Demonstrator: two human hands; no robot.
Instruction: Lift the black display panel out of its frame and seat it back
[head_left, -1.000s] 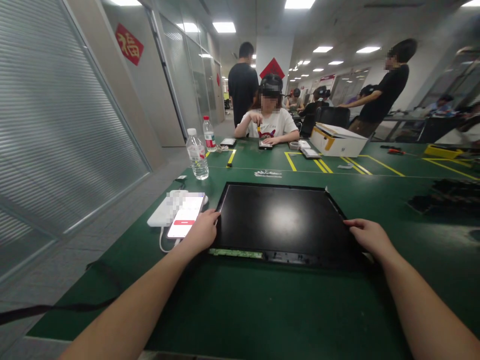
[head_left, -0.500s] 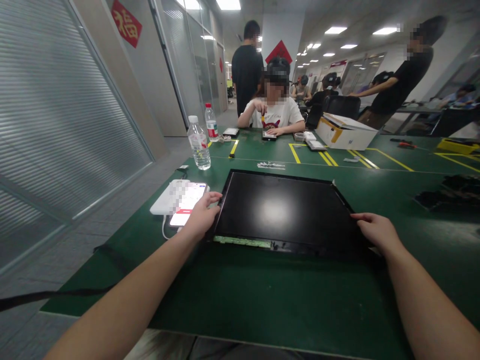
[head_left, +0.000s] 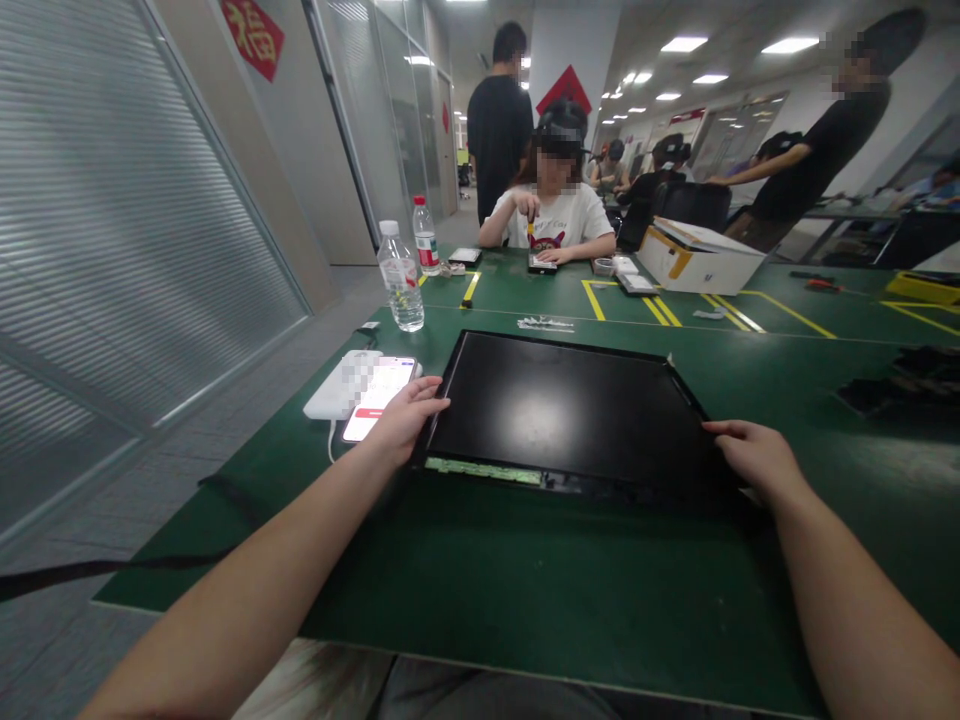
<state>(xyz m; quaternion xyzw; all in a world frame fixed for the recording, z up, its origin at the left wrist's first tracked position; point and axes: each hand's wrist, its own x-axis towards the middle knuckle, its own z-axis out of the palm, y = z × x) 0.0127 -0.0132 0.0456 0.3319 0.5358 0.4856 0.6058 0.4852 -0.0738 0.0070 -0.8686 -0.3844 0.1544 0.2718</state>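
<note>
A black flat display panel [head_left: 570,405], its glossy face upward and reflecting a light, lies between my hands just over or on the green table. Along its near edge runs a green circuit strip [head_left: 484,471]. My left hand [head_left: 409,418] grips the panel's left edge, thumb over the rim and fingers by the side. At the right edge, my right hand [head_left: 757,460] is closed on the rim with thumb and forefinger; its other fingers are partly hidden. Beside my left hand lies a lit phone [head_left: 380,398] with a white cable.
A white box-shaped device [head_left: 334,390] sits left of the phone. Water bottles [head_left: 402,285] stand behind. Across the green table [head_left: 570,590], a person [head_left: 555,215] holds a yellow-handled tool. A white carton [head_left: 701,255] and dark scraps [head_left: 904,385] lie to the right.
My left thumb has come further over the panel's left rim. The panel and my right hand have hardly moved; the view has shifted slightly.
</note>
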